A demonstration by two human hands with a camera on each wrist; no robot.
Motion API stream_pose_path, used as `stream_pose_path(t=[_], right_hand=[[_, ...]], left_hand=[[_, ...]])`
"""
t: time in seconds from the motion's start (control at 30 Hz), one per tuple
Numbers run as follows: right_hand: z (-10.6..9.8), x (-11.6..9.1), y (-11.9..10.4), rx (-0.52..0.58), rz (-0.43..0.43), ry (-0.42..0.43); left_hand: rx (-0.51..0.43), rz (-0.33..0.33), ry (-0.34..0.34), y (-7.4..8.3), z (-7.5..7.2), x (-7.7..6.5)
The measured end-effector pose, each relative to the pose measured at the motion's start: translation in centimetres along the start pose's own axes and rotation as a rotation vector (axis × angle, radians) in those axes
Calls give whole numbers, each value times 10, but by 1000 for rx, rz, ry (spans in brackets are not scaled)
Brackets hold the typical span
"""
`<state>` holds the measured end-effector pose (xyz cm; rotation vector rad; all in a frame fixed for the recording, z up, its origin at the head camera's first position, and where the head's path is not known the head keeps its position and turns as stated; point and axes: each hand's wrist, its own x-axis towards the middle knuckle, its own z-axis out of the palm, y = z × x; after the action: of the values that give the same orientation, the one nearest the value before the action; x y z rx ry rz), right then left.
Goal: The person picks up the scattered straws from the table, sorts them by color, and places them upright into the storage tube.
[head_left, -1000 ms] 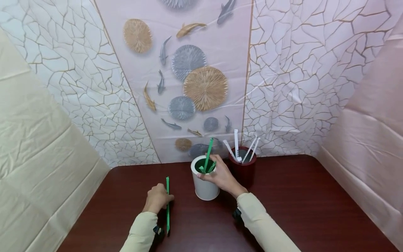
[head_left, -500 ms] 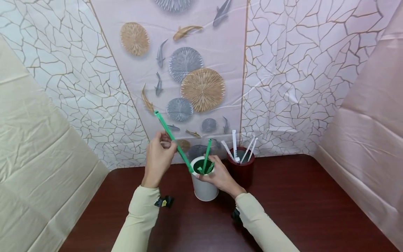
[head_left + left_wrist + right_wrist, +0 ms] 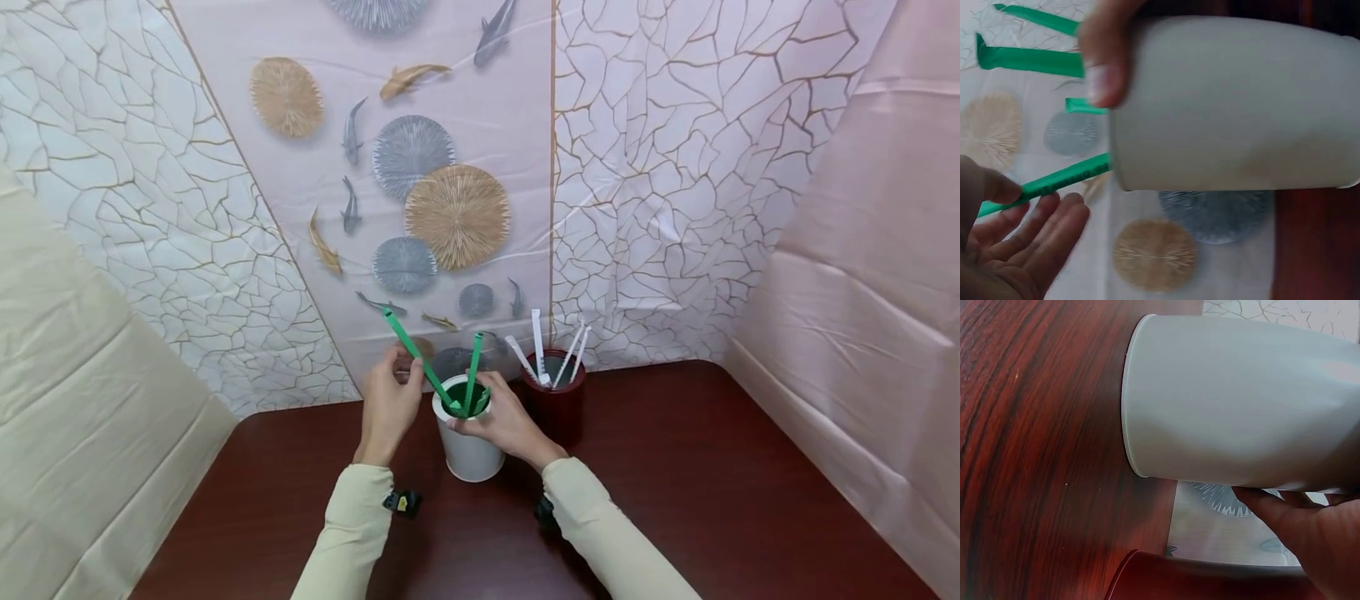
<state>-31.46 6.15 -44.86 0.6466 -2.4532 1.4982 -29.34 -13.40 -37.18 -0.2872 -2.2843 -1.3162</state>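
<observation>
My left hand [image 3: 390,404] pinches a long green-wrapped straw [image 3: 411,346] between thumb and fingers. The straw slants down to the right, and its lower end is inside the white cup [image 3: 472,454]. Printed marks show along its wrapper in the left wrist view, where the cup wall [image 3: 1222,106] hides the lower end. My right hand [image 3: 512,421] grips the cup at its rim from the right side. Other green-wrapped straws stand in the cup, one tall straw [image 3: 474,371] leaning slightly right. In the right wrist view, my right fingers [image 3: 1272,509] lie against the cup's side.
A dark red cup [image 3: 557,412] stands just behind and right of the white one. It holds several white-wrapped straws [image 3: 537,346]. The dark reddish wooden table [image 3: 675,483] meets a patterned cloth wall [image 3: 457,217] at its back edge.
My left hand picked up the green-wrapped straw from the table, raised it, tilted it over the cup, and lowered its end inside. The right hand has kept its hold on the cup.
</observation>
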Motion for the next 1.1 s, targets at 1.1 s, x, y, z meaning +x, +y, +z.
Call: stream_pose_path(t=[1.1], right_hand=[[33, -48, -13, -119, 196, 388]], left_hand=[[-117, 29, 87, -20, 59, -76]])
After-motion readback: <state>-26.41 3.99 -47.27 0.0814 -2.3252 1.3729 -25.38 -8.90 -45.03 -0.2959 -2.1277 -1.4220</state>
